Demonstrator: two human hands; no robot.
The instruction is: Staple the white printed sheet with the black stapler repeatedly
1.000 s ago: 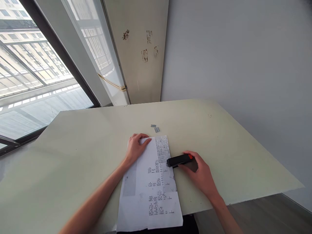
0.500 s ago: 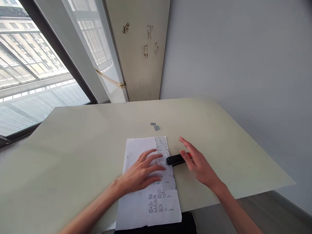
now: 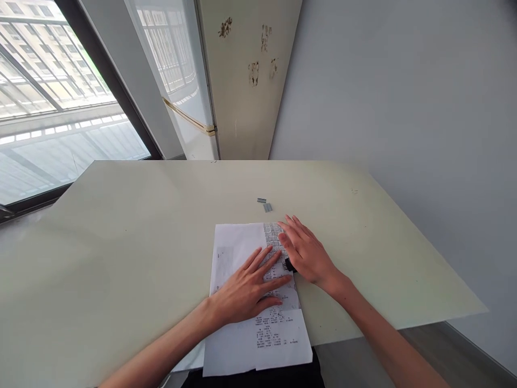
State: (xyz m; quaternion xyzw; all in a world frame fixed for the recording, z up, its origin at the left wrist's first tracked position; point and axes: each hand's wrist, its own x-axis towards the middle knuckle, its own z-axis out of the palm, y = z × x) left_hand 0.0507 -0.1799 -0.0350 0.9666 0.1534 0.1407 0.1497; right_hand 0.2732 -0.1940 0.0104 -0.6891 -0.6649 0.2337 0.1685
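Note:
Printed paper sheets (image 3: 234, 345) lie on the table and overhang its near edge. My left hand (image 3: 250, 288) rests flat on them with the fingers spread. At the right edge of the paper is a black stapler (image 3: 288, 265), its front end over the sheet and the rest covered by my right hand (image 3: 309, 253). That hand lies over the stapler, fingers stretched out and not wrapped round it; whether the palm presses on it cannot be seen. Strips of staples (image 3: 267, 207) lie beyond the paper's far edge.
The pale table (image 3: 141, 231) spreads out on both sides. Behind it stands a fridge (image 3: 246, 113) with a gold handle, beside a grey wall (image 3: 383, 97). A window (image 3: 52, 81) is on the left.
My right hand has moved left and come over the stapler, now hiding most of it. My left hand stays on the paper. The whole view has shifted slightly.

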